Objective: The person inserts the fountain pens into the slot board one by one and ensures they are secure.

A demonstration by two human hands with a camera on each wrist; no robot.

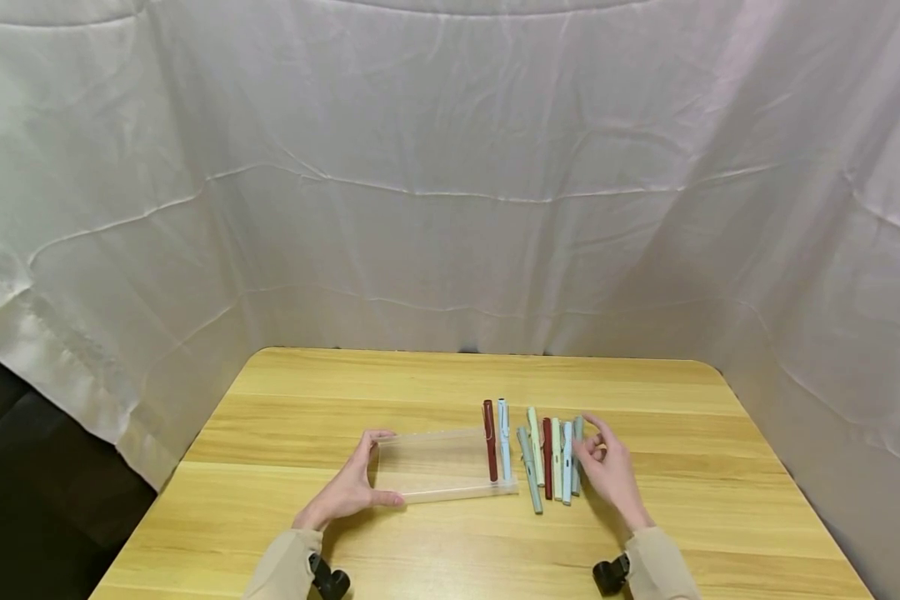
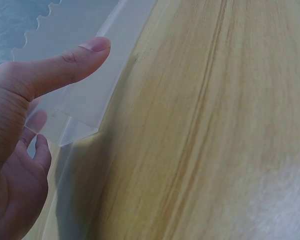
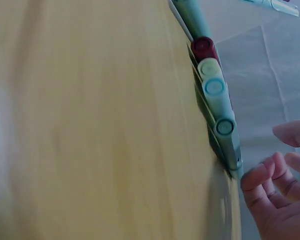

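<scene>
Pens (image 1: 547, 458) beside right hand (image 1: 609, 470), tray (image 1: 431, 462) in left hand (image 1: 351, 487)

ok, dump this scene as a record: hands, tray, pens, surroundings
left hand: grips left end of clear tray
right hand: beside rightmost grey-green pen, holding nothing; contact unclear
on tray, right end: dark red pen, light blue pen
off tray: six pens, side by side to its right
surface: wooden table
backdrop: pale curtain

The head view crops the worktop (image 1: 480, 554) at six o'clock, the right wrist view the right hand (image 3: 285, 207) at four; the pens' (image 1: 547, 458) finer details are too small.
</scene>
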